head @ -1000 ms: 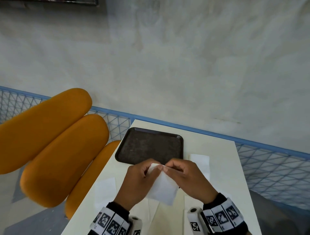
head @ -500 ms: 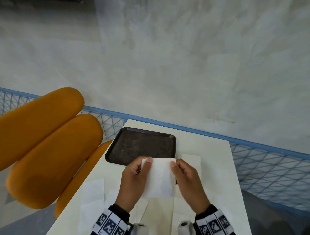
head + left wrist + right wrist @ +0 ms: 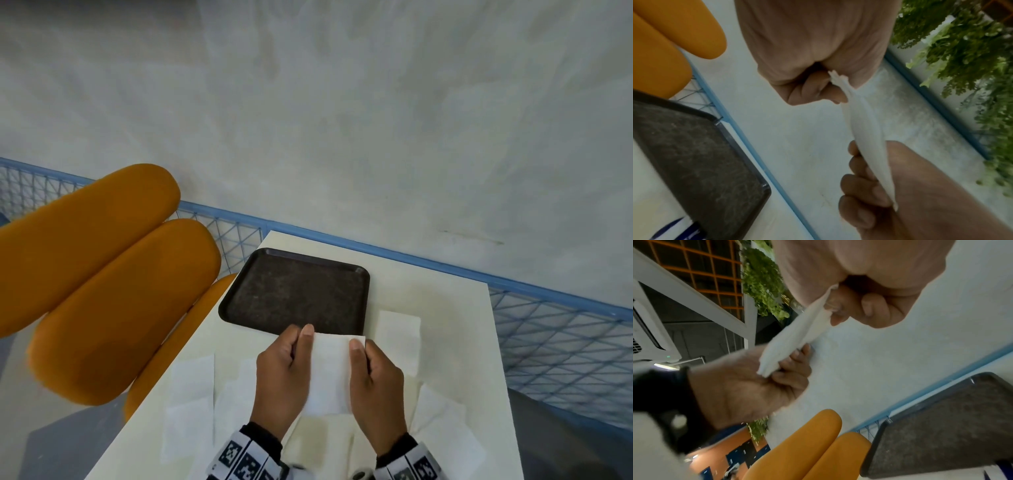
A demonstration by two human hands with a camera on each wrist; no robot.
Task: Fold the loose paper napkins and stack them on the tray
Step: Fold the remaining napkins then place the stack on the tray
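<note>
I hold a white paper napkin (image 3: pixel 329 370) in the air just in front of the near edge of the dark brown tray (image 3: pixel 294 287). My left hand (image 3: pixel 291 356) pinches its left edge and my right hand (image 3: pixel 363 359) pinches its right edge, thumbs on top. In the left wrist view the napkin (image 3: pixel 867 129) shows edge-on between the left hand (image 3: pixel 818 84) and the right hand (image 3: pixel 879 178). The right wrist view shows the napkin (image 3: pixel 797 337) stretched from the right hand (image 3: pixel 849 305) to the left hand (image 3: pixel 781 369). Nothing lies on the tray.
Several loose napkins lie flat on the cream table (image 3: pixel 445 308): one (image 3: pixel 399 334) right of the tray, one (image 3: pixel 191 387) at the left, one (image 3: pixel 445 431) at the near right. An orange padded chair (image 3: pixel 102 291) stands left of the table. A blue wire fence (image 3: pixel 548 335) borders the far side.
A second ago the hands met at the napkin's top with the sheet hanging at an angle. They have moved apart, and the napkin is now held flat between them.
</note>
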